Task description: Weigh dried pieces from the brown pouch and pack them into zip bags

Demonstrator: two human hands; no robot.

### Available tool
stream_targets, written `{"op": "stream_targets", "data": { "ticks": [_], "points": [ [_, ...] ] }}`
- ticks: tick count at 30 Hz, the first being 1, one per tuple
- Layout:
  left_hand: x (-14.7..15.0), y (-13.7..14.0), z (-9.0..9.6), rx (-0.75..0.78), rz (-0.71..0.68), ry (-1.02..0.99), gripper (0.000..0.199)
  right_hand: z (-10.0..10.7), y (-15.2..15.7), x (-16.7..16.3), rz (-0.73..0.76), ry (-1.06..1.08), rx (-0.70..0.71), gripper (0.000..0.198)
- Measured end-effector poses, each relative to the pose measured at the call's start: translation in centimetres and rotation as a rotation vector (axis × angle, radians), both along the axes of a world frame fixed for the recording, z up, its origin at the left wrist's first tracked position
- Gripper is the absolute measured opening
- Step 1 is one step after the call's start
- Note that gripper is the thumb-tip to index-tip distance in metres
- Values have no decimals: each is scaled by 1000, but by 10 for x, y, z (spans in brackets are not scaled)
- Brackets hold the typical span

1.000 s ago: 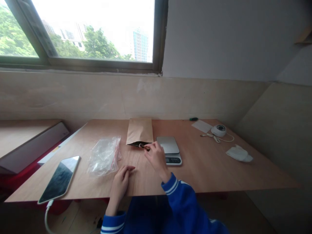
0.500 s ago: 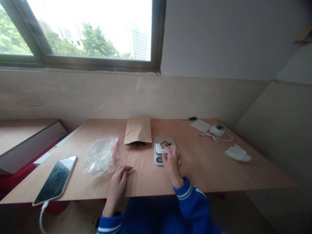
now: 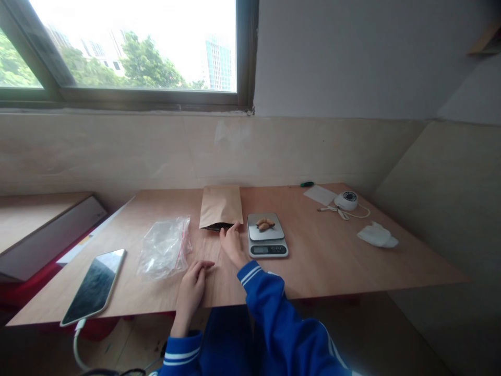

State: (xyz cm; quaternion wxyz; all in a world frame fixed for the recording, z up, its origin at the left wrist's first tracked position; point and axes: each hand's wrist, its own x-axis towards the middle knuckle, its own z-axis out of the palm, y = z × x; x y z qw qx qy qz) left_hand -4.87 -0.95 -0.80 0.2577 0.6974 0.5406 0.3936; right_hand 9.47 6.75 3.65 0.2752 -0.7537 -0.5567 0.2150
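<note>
A brown kraft paper bag (image 3: pixel 221 204) lies on the wooden table, its dark mouth facing me. My right hand (image 3: pixel 231 243) is at that mouth, thumb and fingers apart at the lower edge; the fingertips are partly hard to make out. Just right of it stands a small kitchen scale (image 3: pixel 267 249) with a metal plate. Several brown pieces, like nuts or dried pods (image 3: pixel 265 224), sit in a little heap on the plate. My left hand (image 3: pixel 192 282) rests on the table near its front edge, index finger stretched out, holding nothing.
A clear zip bag (image 3: pixel 162 248) lies left of my hands, with a phone (image 3: pixel 95 286) on a cable beyond it. To the right are a white round device with a cord (image 3: pixel 346 200), a paper sheet (image 3: pixel 319 195), a green marker (image 3: pixel 307 184) and a crumpled tissue (image 3: pixel 378 235).
My right hand has left the brown pieces on the scale and moved left to the paper bag's mouth. The pieces stay on the plate. My left hand rests as before.
</note>
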Motion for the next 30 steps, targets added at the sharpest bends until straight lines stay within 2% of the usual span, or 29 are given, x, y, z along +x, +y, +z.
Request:
{"op": "stream_targets", "data": {
  "ticks": [7,14,19,25,28,30],
  "points": [
    [0,0,-1,2,-4,6,29,-10,7,7,-84,-66,35,46],
    [1,-2,0,11,6,28,29,-10,12,12,-74,-67,21,48],
    [1,-1,0,21,10,27,29,-6,10,17,-16,-61,23,28],
    [0,0,-1,22,-5,27,29,4,-31,36,59,-5,119,14],
    [-2,-1,-1,16,1,24,29,2,-59,71,79,146,207,19],
    [-1,0,0,6,3,18,29,-2,-72,103,19,171,231,24]
  ]
}}
